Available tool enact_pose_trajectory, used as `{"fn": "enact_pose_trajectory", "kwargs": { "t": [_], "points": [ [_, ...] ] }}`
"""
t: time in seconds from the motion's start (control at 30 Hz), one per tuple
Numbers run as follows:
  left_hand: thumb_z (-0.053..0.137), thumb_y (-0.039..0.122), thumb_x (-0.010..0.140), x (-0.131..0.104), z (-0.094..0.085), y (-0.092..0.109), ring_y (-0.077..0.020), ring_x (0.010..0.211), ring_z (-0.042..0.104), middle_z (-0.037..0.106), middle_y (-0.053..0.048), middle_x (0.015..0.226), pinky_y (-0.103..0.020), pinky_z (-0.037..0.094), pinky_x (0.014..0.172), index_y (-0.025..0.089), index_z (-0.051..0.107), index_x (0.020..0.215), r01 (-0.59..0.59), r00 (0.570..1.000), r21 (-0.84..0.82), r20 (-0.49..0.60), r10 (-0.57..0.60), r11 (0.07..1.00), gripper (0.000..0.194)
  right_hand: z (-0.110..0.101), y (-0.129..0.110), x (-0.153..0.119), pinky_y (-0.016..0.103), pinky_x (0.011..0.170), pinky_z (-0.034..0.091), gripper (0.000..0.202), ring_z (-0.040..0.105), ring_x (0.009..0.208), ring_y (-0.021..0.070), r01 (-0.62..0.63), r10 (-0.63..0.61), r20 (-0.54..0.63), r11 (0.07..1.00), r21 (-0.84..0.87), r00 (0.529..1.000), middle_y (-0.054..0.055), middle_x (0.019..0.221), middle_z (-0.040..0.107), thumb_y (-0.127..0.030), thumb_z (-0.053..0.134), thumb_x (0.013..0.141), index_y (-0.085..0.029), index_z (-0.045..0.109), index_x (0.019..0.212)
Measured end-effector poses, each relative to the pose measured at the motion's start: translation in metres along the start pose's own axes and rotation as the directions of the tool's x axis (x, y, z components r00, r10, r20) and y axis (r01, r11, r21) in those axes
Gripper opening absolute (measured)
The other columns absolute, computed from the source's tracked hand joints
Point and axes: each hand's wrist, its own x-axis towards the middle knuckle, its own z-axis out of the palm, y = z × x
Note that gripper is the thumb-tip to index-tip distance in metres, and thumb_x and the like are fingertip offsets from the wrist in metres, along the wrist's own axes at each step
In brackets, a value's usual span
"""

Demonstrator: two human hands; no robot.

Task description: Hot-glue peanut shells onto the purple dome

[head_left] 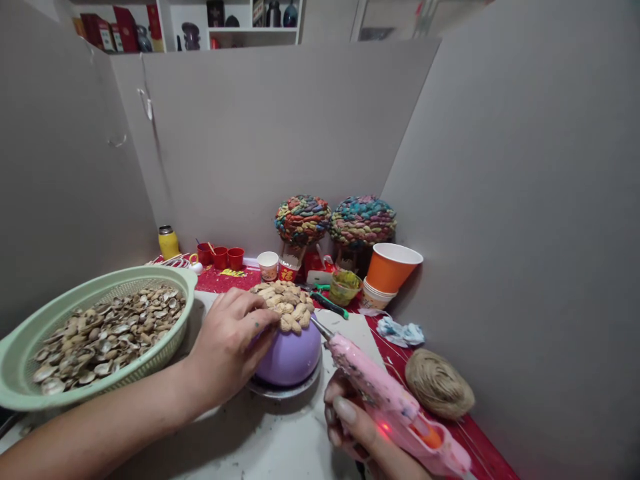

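An upturned purple bowl (290, 358) sits on a round metal turntable (286, 392), and its top is covered with peanuts (293, 305) in their shells. My left hand (234, 340) lies against its left side, fingers curled in and touching the lowest peanuts; whether a loose peanut is between the fingertips is hidden. A pink hot glue gun (380, 383) with a small red light is gripped in my right hand (357, 423). Its metal nozzle points up and left, close to the peanuts' right edge.
A green colander (193, 288) of empty shells stands left. At right lie a twine ball (440, 385), blue-white cloth (400, 331) and paper cups (395, 267). Behind are pliers (330, 305), red cups (220, 257) and two multicoloured tree-like pieces (303, 220). Grey panels (270, 133) surround the table.
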Motion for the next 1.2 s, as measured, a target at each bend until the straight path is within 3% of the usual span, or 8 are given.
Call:
{"fn": "enact_pose_trajectory", "kwargs": {
  "t": [0.33,0.5,0.57,0.63,0.7,0.77,0.97,1.2],
  "points": [
    [0.057,0.015,0.089,0.003,-0.001,-0.001,-0.0217,0.084,0.054,0.066,-0.009,0.091,-0.037,0.043,0.074,0.014,0.066,0.095,-0.027,0.998,0.021,0.064,0.026,0.999,0.011,0.001,-0.003,0.000,0.029,0.053,0.040,0.040,0.055,0.065,0.0203,0.045,-0.044,0.010,0.999,-0.012,0.999,0.004,0.070,0.059,-0.057,0.073,0.080,-0.019,0.064,0.093],
    [0.061,0.014,0.086,-0.001,-0.015,0.012,-0.0184,0.090,0.056,0.066,-0.007,0.095,-0.033,0.043,0.083,0.016,0.067,0.094,0.151,0.988,-0.308,0.082,-0.132,0.939,0.010,0.006,-0.010,-0.001,0.028,0.054,0.041,0.040,0.054,0.063,0.0194,0.051,-0.051,-0.022,0.998,0.040,0.998,0.004,0.071,0.059,-0.056,0.074,0.079,-0.019,0.065,0.091],
    [0.067,0.022,0.083,-0.005,-0.018,0.021,-0.0154,0.082,0.056,0.066,-0.004,0.087,-0.028,0.043,0.077,0.017,0.067,0.090,0.438,0.897,-0.555,0.321,-0.303,0.708,0.008,0.008,-0.011,-0.002,0.029,0.056,0.043,0.040,0.054,0.062,0.0189,0.056,-0.054,-0.033,0.996,0.066,0.998,0.003,0.070,0.059,-0.055,0.075,0.078,-0.018,0.066,0.089],
    [0.074,0.032,0.077,-0.010,-0.016,0.030,-0.0110,0.069,0.052,0.064,-0.001,0.078,-0.023,0.041,0.065,0.016,0.068,0.086,0.718,0.694,-0.641,0.630,-0.348,0.272,0.019,0.009,-0.010,-0.003,0.030,0.058,0.045,0.041,0.055,0.063,0.0193,0.061,-0.058,-0.049,0.995,0.080,0.997,0.004,0.070,0.060,-0.056,0.075,0.078,-0.018,0.067,0.090],
    [0.080,0.035,0.069,-0.015,-0.009,0.036,-0.0072,0.060,0.047,0.061,0.001,0.069,-0.019,0.037,0.058,0.014,0.068,0.082,0.817,0.527,-0.567,0.810,-0.257,-0.109,0.028,0.008,-0.008,-0.004,0.031,0.062,0.047,0.043,0.057,0.066,0.0203,0.062,-0.058,-0.060,0.996,0.064,0.997,0.004,0.072,0.061,-0.057,0.075,0.078,-0.018,0.068,0.094],
    [0.084,0.034,0.063,-0.020,-0.001,0.039,-0.0055,0.056,0.047,0.059,0.001,0.066,-0.017,0.037,0.056,0.012,0.069,0.078,0.815,0.458,-0.491,0.871,-0.177,-0.308,0.030,0.006,-0.006,-0.006,0.033,0.065,0.049,0.046,0.058,0.069,0.0208,0.049,-0.048,-0.055,0.999,0.018,0.997,0.005,0.076,0.062,-0.058,0.076,0.076,-0.019,0.068,0.100],
    [0.086,0.028,0.061,-0.027,0.013,0.041,-0.0075,0.057,0.058,0.062,-0.001,0.069,-0.017,0.047,0.055,0.011,0.070,0.076,0.781,0.379,-0.352,0.924,-0.057,-0.516,0.027,0.010,-0.026,-0.006,0.036,0.072,0.052,0.044,0.061,0.075,0.0229,0.020,-0.006,0.169,0.997,-0.078,0.986,0.006,0.079,0.064,-0.060,0.071,0.080,-0.020,0.068,0.097],
    [0.081,0.028,0.069,-0.031,0.015,0.042,-0.0126,0.063,0.067,0.068,-0.007,0.074,-0.020,0.053,0.061,0.008,0.071,0.079,0.749,0.414,-0.334,0.910,0.012,-0.572,0.024,0.016,-0.034,-0.003,0.031,0.065,0.050,0.038,0.060,0.069,0.0197,0.091,-0.078,0.270,0.995,-0.035,0.960,0.005,0.074,0.063,-0.053,0.067,0.086,-0.016,0.063,0.080]
  ]
}}
